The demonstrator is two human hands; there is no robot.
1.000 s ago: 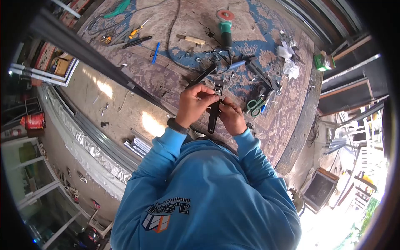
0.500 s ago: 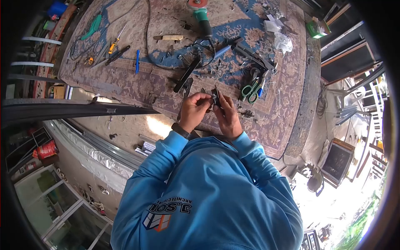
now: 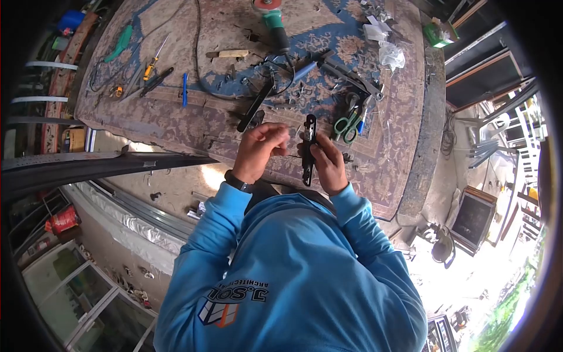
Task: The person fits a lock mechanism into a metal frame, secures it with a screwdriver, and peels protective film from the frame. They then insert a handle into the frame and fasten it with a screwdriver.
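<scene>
My right hand [image 3: 328, 161] grips a long, narrow black fitting [image 3: 309, 149] with rounded ends, held nearly upright in the view. The fingers and thumb close on its right side. My left hand [image 3: 259, 149] is just to the left, apart from the fitting, with its fingers curled and pressed together. Whether something small is between those fingertips is hidden. Just beyond the left hand a black bar [image 3: 256, 105] lies on the patterned rug. Green-handled scissors [image 3: 347, 125] rest beyond the right hand.
A green angle grinder [image 3: 274, 28] lies at the far side with its cable looping over the rug [image 3: 234, 132]. A yellow screwdriver [image 3: 151, 67], a blue pen [image 3: 185, 90] and a wooden-handled tool [image 3: 233, 54] lie left. A long dark frame bar [image 3: 105, 166] juts in from the left.
The fitting has turned so its full length shows. My left hand has drawn away from it to the left, while my right hand keeps hold. The view has shifted slightly.
</scene>
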